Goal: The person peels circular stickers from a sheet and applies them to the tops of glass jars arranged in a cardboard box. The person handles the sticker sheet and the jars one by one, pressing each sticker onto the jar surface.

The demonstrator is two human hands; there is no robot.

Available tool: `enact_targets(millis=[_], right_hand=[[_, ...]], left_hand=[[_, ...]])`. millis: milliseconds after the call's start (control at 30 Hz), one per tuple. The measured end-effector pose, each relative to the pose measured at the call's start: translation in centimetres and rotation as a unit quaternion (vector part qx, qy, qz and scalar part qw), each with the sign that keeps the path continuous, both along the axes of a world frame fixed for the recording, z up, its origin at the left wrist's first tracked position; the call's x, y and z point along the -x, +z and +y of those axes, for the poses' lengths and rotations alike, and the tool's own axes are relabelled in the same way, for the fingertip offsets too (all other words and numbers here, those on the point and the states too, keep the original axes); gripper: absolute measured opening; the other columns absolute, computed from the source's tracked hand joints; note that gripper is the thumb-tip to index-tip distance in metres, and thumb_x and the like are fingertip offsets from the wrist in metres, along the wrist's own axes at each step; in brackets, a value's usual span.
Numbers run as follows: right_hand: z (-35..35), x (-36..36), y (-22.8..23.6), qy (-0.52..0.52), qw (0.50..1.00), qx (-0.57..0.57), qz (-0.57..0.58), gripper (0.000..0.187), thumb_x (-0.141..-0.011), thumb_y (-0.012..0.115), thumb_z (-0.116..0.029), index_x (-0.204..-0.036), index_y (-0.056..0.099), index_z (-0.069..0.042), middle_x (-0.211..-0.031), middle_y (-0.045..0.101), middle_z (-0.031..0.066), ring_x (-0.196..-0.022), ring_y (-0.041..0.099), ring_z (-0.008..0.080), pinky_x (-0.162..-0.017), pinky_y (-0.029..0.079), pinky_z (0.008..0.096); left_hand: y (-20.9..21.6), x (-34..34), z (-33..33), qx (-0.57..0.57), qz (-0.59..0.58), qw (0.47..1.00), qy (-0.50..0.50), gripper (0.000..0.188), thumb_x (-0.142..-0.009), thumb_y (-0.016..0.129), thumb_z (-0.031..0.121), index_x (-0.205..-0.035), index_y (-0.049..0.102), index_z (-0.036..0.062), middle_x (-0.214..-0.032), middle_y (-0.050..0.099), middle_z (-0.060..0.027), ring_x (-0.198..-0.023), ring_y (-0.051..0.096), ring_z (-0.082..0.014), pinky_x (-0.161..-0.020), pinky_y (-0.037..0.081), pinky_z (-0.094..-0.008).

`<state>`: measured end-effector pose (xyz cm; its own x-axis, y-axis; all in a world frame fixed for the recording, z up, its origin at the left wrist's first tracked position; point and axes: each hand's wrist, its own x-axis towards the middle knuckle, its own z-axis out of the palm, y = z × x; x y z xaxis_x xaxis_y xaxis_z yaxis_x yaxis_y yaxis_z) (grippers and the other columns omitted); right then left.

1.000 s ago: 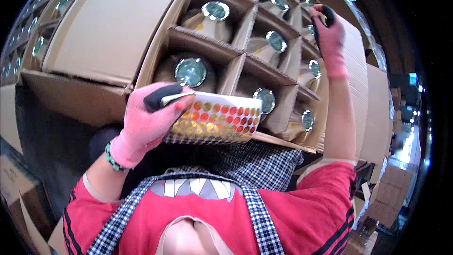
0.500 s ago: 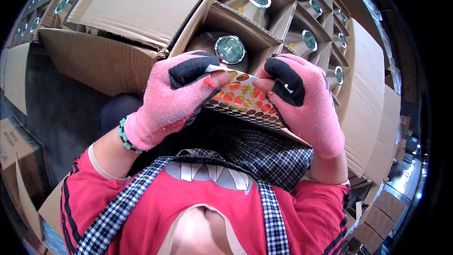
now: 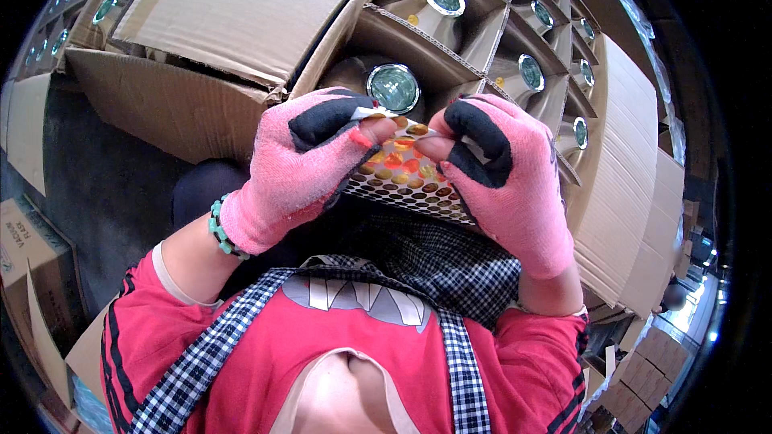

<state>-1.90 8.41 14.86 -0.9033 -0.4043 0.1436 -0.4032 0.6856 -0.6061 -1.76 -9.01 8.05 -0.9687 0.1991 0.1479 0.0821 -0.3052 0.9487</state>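
Note:
A sheet of round stickers (image 3: 406, 182), white with rows of shiny gold, orange and red dots, is stretched between my two hands. My left hand (image 3: 293, 165), in a pink glove with black finger coverings, pinches its upper left edge, where a white corner curls up. My right hand (image 3: 515, 181), gloved alike, pinches the top edge close by. Both thumb tips poke bare out of the gloves. Whether a single sticker is lifted off is hidden by the fingers. Just beyond my fingers, a silvery glass bottle (image 3: 393, 88) with a wide greenish mouth stands in a cardboard compartment.
The divided carton (image 3: 430, 38) holds several more such bottles, some with a small yellow sticker (image 3: 413, 20). Its flap (image 3: 615, 177) hangs open on the right. A closed-flap carton (image 3: 241, 8) stands at the upper left, and another box (image 3: 36, 261) at the lower left.
My right hand has shifted slightly left, bringing its thumb nearer my left thumb. The sticker sheet moved a little with it. My left hand has barely moved and keeps its pinch.

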Motion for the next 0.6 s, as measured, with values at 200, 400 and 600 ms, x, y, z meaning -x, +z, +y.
enact_targets(millis=[200, 400, 600], right_hand=[[-0.4, 0.5, -0.5, 0.008, 0.997, 0.032, 0.066, 0.015, -0.062, 0.067, -0.001, -0.075, 0.058, 0.0, -0.071, 0.056, 0.0077, -0.067, 0.055, 0.0205, -0.063, 0.044, 0.0287], [0.0, 0.3, -0.6, 0.021, 0.994, -0.01, 0.103, 0.018, -0.06, 0.065, 0.002, -0.075, 0.056, -0.002, -0.073, 0.056, 0.0073, -0.069, 0.055, 0.024, -0.065, 0.044, 0.0306], [1.9, 1.8, 0.3, 0.096, 0.985, 0.053, 0.137, 0.022, -0.056, 0.064, 0.0, -0.076, 0.055, -0.004, -0.086, 0.058, 0.01, -0.086, 0.057, 0.0252, -0.074, 0.044, 0.0329]], left_hand=[[-0.1, 0.5, -0.3, 0.052, 0.038, 0.998, 0.005, 0.013, -0.076, 0.064, 0.009, -0.083, 0.063, -0.0021, -0.078, 0.059, -0.0033, -0.07, 0.053, -0.0067, -0.061, 0.043, -0.0193], [-0.1, 0.6, 0.0, 0.042, -0.006, 0.999, 0.001, 0.014, -0.076, 0.064, 0.008, -0.084, 0.062, -0.003, -0.079, 0.059, -0.0036, -0.071, 0.053, -0.0067, -0.062, 0.043, -0.0191], [0.4, 0.7, -0.2, 0.03, -0.03, 0.999, 0.01, 0.012, -0.077, 0.062, 0.006, -0.085, 0.061, -0.0033, -0.079, 0.061, -0.004, -0.072, 0.056, -0.0078, -0.063, 0.044, -0.0194]])
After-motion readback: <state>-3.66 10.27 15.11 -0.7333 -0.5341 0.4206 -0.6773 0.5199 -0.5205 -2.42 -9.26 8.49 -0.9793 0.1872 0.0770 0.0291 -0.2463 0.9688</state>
